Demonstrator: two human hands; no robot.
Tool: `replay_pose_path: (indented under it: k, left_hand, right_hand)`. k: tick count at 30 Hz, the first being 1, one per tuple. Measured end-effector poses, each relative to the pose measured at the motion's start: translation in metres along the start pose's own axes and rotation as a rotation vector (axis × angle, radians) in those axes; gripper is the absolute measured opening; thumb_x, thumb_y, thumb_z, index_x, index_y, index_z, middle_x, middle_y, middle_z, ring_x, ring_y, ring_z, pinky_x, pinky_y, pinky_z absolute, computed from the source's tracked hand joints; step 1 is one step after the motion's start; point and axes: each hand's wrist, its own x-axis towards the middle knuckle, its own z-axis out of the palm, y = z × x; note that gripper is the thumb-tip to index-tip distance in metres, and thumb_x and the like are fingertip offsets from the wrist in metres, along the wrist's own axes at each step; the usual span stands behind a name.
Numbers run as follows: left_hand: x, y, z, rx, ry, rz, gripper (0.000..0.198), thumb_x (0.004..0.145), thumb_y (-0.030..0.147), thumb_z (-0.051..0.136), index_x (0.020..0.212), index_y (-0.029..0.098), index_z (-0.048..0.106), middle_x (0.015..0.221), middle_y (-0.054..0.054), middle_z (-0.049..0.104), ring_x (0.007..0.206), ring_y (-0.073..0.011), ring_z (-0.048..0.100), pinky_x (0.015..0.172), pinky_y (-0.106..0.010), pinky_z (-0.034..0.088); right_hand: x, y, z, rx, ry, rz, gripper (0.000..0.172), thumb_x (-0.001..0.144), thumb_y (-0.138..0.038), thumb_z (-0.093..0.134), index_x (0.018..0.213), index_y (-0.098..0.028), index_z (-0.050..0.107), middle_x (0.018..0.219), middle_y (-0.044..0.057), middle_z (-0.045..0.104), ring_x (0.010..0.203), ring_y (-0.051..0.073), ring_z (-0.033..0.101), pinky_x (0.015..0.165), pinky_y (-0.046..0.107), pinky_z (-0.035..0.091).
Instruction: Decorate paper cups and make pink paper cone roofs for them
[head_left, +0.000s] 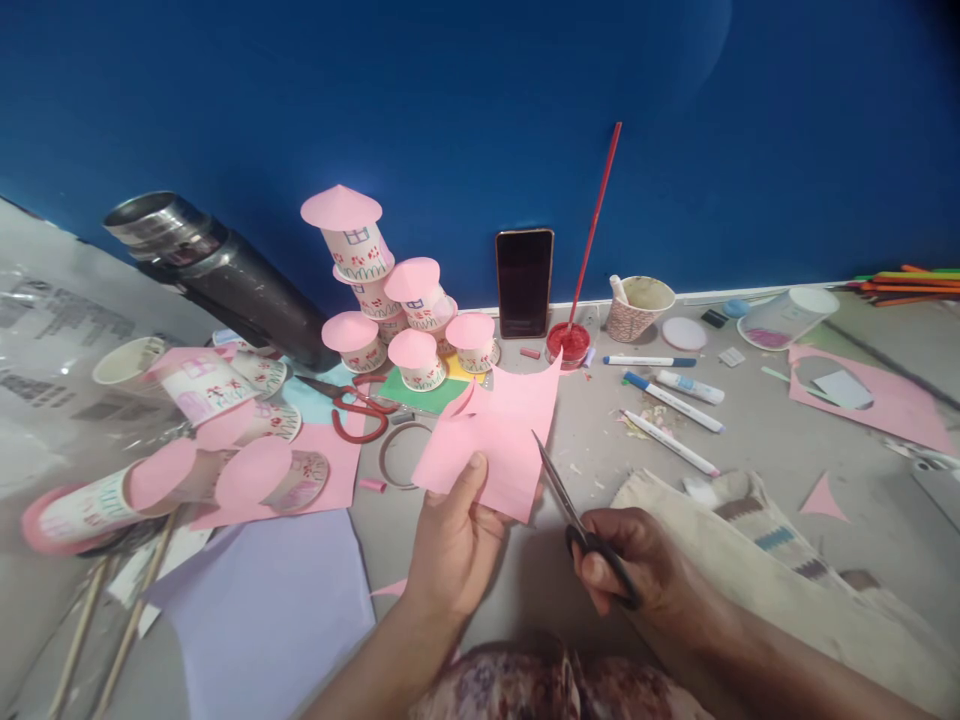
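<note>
Between thumb and fingers, my left hand holds a piece of pink paper up over the table. Its top edge is cut in a curve, and a slit runs in from the upper left. A pair of black-handled scissors is in my right hand, fingers in the loops. The blades look close together and point up and left, with the tip at the paper's right edge; whether they touch it I cannot tell. Behind the paper stand decorated paper cups with pink cone roofs, some stacked into a tower.
Red-handled scissors and a tape roll lie left of the paper. A black flask leans behind more cups. A phone stands against the blue wall, beside a red paint pot. Markers and a cloth lie rightward.
</note>
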Motion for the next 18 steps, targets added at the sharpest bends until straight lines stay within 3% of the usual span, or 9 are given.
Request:
replay_pose_path:
  k: [7,13,18]
  left_hand:
    - [0.002,0.002,-0.007,0.123,0.017,0.102,0.059,0.077,0.037,0.089,0.13,0.023,0.07,0.122,-0.009,0.078,0.113,-0.0282,0.074,0.094,-0.037,0.063]
    - [0.001,0.005,-0.005,0.167,-0.027,0.15,0.062,0.073,0.032,0.091,0.131,0.024,0.07,0.12,-0.008,0.079,0.116,-0.0302,0.073,0.095,-0.036,0.062]
    - [0.001,0.005,-0.005,0.16,-0.043,0.128,0.067,0.074,0.027,0.09,0.136,0.026,0.066,0.117,-0.007,0.08,0.119,-0.0292,0.072,0.095,-0.035,0.062]
  right_hand:
    - [-0.002,-0.002,0.001,-0.01,0.004,0.024,0.06,0.072,-0.075,0.074,0.06,-0.019,0.058,0.048,-0.001,0.054,0.05,0.01,0.039,0.052,0.027,0.027]
    - [-0.003,0.012,-0.001,0.014,0.005,0.01,0.058,0.073,-0.074,0.074,0.065,-0.018,0.062,0.05,0.0,0.058,0.05,0.01,0.041,0.051,0.026,0.025]
    - [-0.004,0.003,0.0,0.009,-0.009,0.014,0.063,0.071,-0.078,0.074,0.062,-0.018,0.06,0.05,0.001,0.056,0.05,0.011,0.042,0.051,0.026,0.027]
